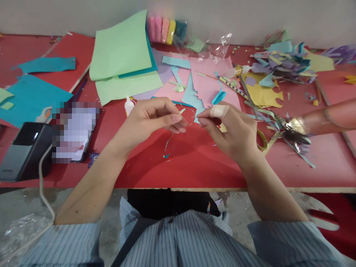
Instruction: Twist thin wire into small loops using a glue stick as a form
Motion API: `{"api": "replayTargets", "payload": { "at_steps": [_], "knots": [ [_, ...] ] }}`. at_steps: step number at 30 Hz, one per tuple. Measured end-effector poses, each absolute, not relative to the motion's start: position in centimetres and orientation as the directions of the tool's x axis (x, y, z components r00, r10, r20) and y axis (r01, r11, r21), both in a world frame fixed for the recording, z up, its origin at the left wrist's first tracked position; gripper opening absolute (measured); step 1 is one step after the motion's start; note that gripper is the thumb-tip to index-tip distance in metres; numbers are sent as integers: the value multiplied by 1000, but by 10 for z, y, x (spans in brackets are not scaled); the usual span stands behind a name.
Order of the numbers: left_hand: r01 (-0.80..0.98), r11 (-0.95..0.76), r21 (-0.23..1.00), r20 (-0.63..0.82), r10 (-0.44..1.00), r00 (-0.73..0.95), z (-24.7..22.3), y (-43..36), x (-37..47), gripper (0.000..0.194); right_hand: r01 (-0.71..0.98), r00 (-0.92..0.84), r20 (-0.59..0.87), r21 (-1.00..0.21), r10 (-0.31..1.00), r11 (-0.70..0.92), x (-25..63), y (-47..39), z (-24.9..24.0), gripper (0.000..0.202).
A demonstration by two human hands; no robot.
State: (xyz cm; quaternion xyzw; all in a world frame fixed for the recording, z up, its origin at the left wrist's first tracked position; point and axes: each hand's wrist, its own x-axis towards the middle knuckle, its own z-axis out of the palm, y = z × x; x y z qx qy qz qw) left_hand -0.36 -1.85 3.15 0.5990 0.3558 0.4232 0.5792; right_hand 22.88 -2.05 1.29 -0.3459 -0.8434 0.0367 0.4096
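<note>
A plain grey wall rose beyond the fingers. A red tabletop spread beneath them, and blotchy grey floor showed past its near edge.

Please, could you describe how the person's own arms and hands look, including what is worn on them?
The arms wear blue-grey sleeves with thin dark vertical stripes, ending near the elbows. The forearms are bare. The right hand has a pale, beige bandage around one finger. The left hand shows no bandage or glove.
</note>
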Motion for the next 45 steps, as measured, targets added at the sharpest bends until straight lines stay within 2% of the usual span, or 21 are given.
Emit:
{"api": "replayTargets", "payload": {
  "at_steps": [5, 11, 22, 33, 37, 45],
  "knots": [
    [-82, -83, 993, 108, 916, 387, 30, -18, -5, 11, 564, -413, 655, -362, 633, 742, 228, -20, 16, 13],
    [-76, -63, 995, 88, 917, 389, 30, -17, -5, 11, 512, -461, 608, -413, 647, 753, 230, -18, 20, 29],
    [-116, -59, 991, 106, 884, 456, 30, -16, -6, 9, 432, -447, 533, -574, 718, 695, 230, -18, 23, 24],
    [-91, -79, 993, 113, 875, 471, 29, -17, -6, 7, 349, -432, 396, -755, 811, 555, 229, -21, 30, 17],
    [-90, -81, 993, 114, 869, 481, 29, -16, -5, 7, 365, -428, 355, -774, 831, 518, 230, -21, 33, 15],
    [-44, -83, 996, 94, 878, 469, 30, -18, -4, 9, 363, -409, 393, -758, 824, 542, 229, -20, 28, 13]
  ]
}}
